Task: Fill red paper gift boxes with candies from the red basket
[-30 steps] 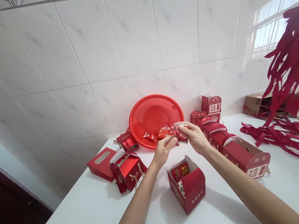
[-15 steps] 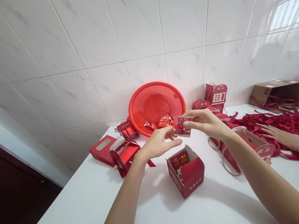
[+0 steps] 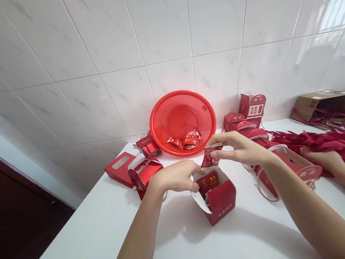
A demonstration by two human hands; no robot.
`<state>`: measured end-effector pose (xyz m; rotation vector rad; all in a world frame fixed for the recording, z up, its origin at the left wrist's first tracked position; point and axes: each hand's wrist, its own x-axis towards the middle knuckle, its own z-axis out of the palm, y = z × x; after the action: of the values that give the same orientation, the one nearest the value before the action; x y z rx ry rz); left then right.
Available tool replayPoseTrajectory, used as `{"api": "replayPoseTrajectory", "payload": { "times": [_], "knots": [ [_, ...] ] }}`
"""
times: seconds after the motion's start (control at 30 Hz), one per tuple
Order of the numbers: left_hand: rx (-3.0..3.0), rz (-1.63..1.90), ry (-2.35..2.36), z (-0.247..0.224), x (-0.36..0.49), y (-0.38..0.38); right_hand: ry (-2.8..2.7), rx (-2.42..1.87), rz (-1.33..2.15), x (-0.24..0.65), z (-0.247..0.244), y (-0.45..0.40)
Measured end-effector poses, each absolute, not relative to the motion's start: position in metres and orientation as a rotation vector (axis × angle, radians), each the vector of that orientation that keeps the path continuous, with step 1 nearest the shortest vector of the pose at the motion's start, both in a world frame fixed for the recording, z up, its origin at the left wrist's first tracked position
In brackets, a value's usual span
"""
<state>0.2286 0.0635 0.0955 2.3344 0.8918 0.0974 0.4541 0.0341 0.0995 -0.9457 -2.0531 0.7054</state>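
Note:
A small red candy packet [image 3: 210,157] is pinched between the thumb and fingers of my right hand [image 3: 238,149], just above the far edge of an open red gift box [image 3: 221,202]. My left hand [image 3: 179,176] grips the box's left flap, thumb inside and fingers on the outer side. Red packets with gold and white print show inside the box. Behind my hands, a red plastic basket [image 3: 179,97] leans tilted against the wall, with several red wrapped candies [image 3: 189,139] in its lower part.
Red boxes [image 3: 144,172] stand at the left, beside a flat red box [image 3: 119,169]. More red boxes with rope handles [image 3: 285,162] line the right. Another person's hand [image 3: 325,160] handles dark red ribbons [image 3: 332,142]. A cardboard box [image 3: 328,105] lies behind.
My left hand has come down onto the box and bent its left flap outward. My right hand has lowered the packet toward the box. The other person's hand has gathered up ribbons.

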Motion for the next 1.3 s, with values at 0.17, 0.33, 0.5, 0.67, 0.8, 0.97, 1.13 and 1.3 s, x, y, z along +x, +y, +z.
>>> {"api": "replayPoseTrajectory", "payload": {
  "times": [0.17, 0.33, 0.5, 0.67, 0.8, 0.97, 1.13, 1.3],
  "knots": [
    [2.282, 0.143, 0.862, 0.101, 0.23, 0.064, -2.184, -0.926, 0.689, 0.454, 0.099, 0.031],
    [2.302, 0.273, 0.849, 0.098, 0.23, 0.067, -2.259, -0.967, 0.678, 0.453, 0.097, 0.03],
    [2.318, 0.228, 0.897, 0.094, 0.229, 0.071, -2.319, -0.987, 0.596, 0.445, 0.092, 0.032],
    [2.322, 0.245, 0.866, 0.094, 0.229, 0.073, -2.422, -1.16, 0.483, 0.437, 0.087, 0.033],
    [2.277, 0.144, 0.92, 0.097, 0.229, 0.072, -2.407, -1.281, 0.415, 0.437, 0.085, 0.035],
    [2.244, 0.028, 0.909, 0.101, 0.229, 0.072, -2.444, -1.281, 0.416, 0.437, 0.09, 0.031],
    [2.235, -0.037, 0.977, 0.099, 0.227, 0.075, -2.494, -1.296, 0.481, 0.439, 0.101, 0.019],
    [2.274, -0.129, 1.072, 0.103, 0.224, 0.073, -2.499, -1.521, 0.48, 0.446, 0.104, 0.014]
  ]
}}
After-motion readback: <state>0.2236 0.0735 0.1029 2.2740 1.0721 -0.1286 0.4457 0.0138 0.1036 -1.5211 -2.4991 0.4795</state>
